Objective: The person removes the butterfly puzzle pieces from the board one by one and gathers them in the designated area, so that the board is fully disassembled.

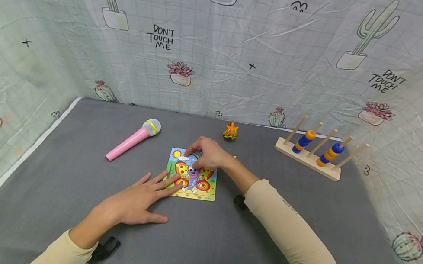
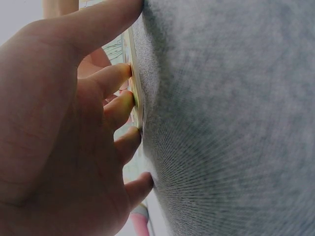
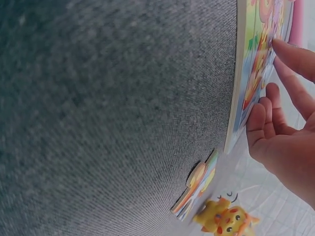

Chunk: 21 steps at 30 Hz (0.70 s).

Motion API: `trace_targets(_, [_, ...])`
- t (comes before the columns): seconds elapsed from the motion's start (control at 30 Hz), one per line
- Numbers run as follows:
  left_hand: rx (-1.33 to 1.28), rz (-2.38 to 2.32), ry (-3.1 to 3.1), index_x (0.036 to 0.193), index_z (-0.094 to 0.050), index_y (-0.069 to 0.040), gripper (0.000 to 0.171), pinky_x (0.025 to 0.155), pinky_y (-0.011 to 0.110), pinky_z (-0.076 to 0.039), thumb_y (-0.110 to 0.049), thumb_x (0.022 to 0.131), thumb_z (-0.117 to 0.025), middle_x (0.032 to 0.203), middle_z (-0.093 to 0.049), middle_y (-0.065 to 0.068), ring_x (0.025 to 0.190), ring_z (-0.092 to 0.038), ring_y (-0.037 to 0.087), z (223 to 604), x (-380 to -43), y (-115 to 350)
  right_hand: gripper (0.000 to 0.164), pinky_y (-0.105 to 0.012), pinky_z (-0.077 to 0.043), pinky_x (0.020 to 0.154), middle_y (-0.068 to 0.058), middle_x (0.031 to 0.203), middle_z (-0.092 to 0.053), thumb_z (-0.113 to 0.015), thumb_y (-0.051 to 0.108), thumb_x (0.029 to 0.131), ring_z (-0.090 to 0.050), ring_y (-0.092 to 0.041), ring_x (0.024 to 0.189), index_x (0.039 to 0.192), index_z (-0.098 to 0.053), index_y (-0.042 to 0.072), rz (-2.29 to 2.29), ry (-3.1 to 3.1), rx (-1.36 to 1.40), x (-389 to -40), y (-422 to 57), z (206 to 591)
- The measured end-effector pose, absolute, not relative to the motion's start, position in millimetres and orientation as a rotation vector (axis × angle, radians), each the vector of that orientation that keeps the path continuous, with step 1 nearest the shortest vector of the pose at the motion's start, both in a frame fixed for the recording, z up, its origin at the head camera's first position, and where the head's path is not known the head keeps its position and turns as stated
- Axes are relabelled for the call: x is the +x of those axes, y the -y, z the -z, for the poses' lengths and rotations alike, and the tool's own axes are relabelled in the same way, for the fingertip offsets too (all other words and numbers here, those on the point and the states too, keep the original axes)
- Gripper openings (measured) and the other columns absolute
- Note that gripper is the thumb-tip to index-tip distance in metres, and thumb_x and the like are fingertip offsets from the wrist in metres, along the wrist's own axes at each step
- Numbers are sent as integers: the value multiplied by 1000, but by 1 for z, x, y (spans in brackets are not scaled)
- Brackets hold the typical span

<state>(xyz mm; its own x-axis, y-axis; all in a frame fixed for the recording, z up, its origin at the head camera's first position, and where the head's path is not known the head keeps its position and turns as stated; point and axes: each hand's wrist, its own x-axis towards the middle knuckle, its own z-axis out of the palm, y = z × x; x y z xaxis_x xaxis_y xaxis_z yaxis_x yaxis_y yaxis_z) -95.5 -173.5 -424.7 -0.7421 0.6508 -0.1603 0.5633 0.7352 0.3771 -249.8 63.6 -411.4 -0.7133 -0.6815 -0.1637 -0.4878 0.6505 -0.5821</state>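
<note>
A picture jigsaw puzzle [image 1: 191, 186] of a purple butterfly lies flat on the grey cloth. My left hand [image 1: 141, 200] rests palm down with spread fingers, its fingertips on the board's left edge and its thumb on the cloth. Over the upper part of the picture, my right hand [image 1: 211, 153] pinches a puzzle piece at the surface, thumb and index finger astride a light blue patch; the hand partly covers that piece. In the right wrist view the other fingers curl at the board's edge. A loose puzzle piece [image 3: 197, 184] lies on the cloth beyond the board, mostly hidden in the head view.
A pink toy microphone [image 1: 129, 142] lies to the left behind my left hand. A small orange-and-yellow figure [image 1: 230, 130] stands past the board. At the right back is a wooden peg stand [image 1: 306, 160] with blue and orange beads. A patterned curtain [image 1: 217, 84] closes off the back.
</note>
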Motion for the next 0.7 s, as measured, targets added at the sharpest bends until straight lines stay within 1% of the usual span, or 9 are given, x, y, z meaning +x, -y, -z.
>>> trace_targets(0.2, [944, -450, -2652, 166, -29, -29, 90, 122, 73, -18, -54, 92, -73, 175, -20, -1, 161, -17, 38, 425, -95, 173, 32, -43, -44, 112, -1, 122, -75, -83, 6, 84, -59, -22, 124, 114, -79, 15, 723, -2477, -931, -252, -64, 412])
trace_targets(0.37, [933, -457, -2643, 166, -30, -29, 89, 122, 73, -17, -55, 92, -73, 175, -19, -2, 162, -16, 37, 426, -95, 174, 37, -42, -46, 110, -2, 125, -73, -80, 0, 82, -59, -21, 123, 116, -78, 15, 730, -2456, -918, -252, -65, 410])
trace_targets(0.7, [931, -453, -2642, 166, -30, -29, 89, 122, 73, -17, -55, 92, -73, 176, -17, -3, 161, -17, 38, 425, -96, 174, 45, -41, -47, 107, -2, 126, -74, -75, -5, 80, -58, -24, 121, 120, -77, 15, 720, -2442, -943, -250, -67, 407])
